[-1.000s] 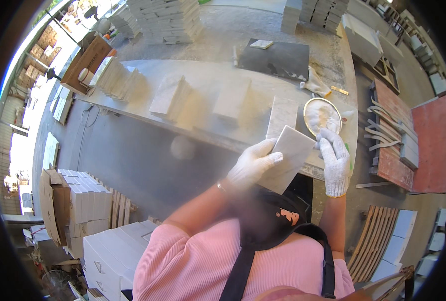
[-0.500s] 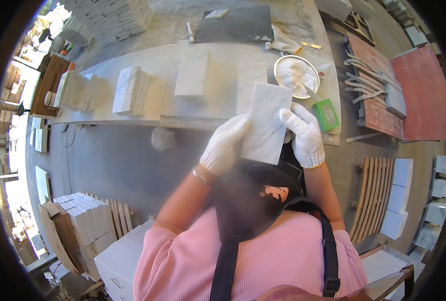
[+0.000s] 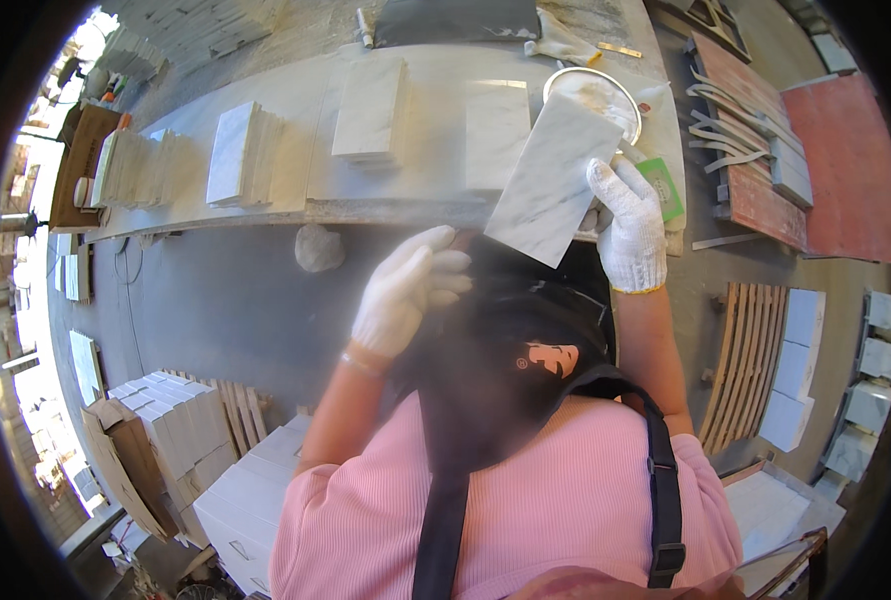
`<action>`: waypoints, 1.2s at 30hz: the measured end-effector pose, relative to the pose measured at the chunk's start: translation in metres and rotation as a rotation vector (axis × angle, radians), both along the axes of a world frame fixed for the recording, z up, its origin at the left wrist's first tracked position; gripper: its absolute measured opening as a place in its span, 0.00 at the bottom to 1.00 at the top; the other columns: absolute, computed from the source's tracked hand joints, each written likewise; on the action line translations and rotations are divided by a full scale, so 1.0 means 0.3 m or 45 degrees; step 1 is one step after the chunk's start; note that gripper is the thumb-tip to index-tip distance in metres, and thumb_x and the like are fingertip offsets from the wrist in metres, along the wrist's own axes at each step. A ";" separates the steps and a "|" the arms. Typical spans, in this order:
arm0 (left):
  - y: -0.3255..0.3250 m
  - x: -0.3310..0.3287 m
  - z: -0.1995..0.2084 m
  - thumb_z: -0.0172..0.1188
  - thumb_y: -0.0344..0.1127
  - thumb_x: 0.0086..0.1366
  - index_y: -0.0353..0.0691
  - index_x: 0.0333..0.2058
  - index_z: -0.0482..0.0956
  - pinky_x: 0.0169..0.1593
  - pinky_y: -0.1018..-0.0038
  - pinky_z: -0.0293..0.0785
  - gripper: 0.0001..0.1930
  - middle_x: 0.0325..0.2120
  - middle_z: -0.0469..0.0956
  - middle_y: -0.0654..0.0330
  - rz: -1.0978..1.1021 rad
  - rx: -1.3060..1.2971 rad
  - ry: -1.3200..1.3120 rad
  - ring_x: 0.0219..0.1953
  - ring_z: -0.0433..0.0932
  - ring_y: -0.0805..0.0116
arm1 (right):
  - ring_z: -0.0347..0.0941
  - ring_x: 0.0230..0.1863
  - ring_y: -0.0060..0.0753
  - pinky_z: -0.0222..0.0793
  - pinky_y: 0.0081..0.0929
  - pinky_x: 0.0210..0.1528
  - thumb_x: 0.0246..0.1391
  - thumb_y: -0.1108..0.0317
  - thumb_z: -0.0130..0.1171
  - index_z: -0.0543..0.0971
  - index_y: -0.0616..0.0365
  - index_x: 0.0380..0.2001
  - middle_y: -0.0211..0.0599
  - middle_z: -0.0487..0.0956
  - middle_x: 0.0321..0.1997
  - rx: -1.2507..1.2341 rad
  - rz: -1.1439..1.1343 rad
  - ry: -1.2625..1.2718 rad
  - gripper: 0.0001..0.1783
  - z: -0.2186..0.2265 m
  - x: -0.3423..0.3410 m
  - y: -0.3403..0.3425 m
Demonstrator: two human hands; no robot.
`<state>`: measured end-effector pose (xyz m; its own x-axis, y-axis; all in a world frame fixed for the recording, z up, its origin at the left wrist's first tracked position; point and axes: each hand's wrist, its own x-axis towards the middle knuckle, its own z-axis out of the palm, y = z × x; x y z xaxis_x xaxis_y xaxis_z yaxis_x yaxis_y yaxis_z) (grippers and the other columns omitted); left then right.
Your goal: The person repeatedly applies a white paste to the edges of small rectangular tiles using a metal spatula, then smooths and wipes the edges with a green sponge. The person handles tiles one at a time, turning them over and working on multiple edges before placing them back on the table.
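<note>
A white marble tile with grey veins is tilted in front of me, gripped along its right edge by my gloved right hand. Apart from the tile, to its left, my gloved left hand is held with its fingers extended and nothing in it. Behind the tile's upper end stands a round tub of white material, partly covered by it. A green box lies just beyond my right hand. Another pale tile rests on the bench behind the held one.
On the bench stand several tile stacks in a row. A dark slab and a white glove lie farther back. To the right are a red board and a wooden pallet; white boxes are at lower left.
My left hand has let go of the tile and moved left and down. My right hand has shifted slightly up and right, with the tile tilting further toward the tub.
</note>
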<state>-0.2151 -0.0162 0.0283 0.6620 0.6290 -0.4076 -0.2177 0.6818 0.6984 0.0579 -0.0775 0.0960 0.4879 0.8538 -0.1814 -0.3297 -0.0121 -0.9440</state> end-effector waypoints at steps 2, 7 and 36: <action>0.003 -0.005 -0.003 0.56 0.44 0.76 0.36 0.65 0.67 0.45 0.69 0.79 0.26 0.50 0.80 0.50 0.038 -0.010 -0.010 0.45 0.84 0.57 | 0.76 0.49 0.25 0.70 0.26 0.56 0.66 0.67 0.59 0.80 0.66 0.53 0.33 0.82 0.48 -0.002 0.007 0.027 0.17 -0.003 -0.007 0.003; 0.011 0.008 0.001 0.54 0.47 0.76 0.35 0.66 0.66 0.44 0.68 0.79 0.27 0.50 0.80 0.50 0.060 0.051 -0.049 0.46 0.83 0.57 | 0.76 0.51 0.25 0.70 0.26 0.57 0.66 0.66 0.59 0.79 0.67 0.54 0.34 0.82 0.49 0.029 0.041 0.128 0.18 -0.030 -0.014 0.000; 0.053 0.064 0.171 0.59 0.36 0.72 0.31 0.59 0.77 0.55 0.74 0.73 0.21 0.49 0.82 0.61 0.269 0.443 0.127 0.49 0.78 0.74 | 0.77 0.38 0.23 0.72 0.22 0.41 0.69 0.64 0.55 0.78 0.66 0.55 0.36 0.83 0.41 -0.109 0.508 -0.268 0.18 0.014 -0.151 -0.036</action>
<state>-0.1959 -0.0003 0.0796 0.4715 0.8584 -0.2023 -0.2471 0.3488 0.9040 0.0126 -0.0883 0.1003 0.1578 0.9688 -0.1913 -0.0847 -0.1798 -0.9801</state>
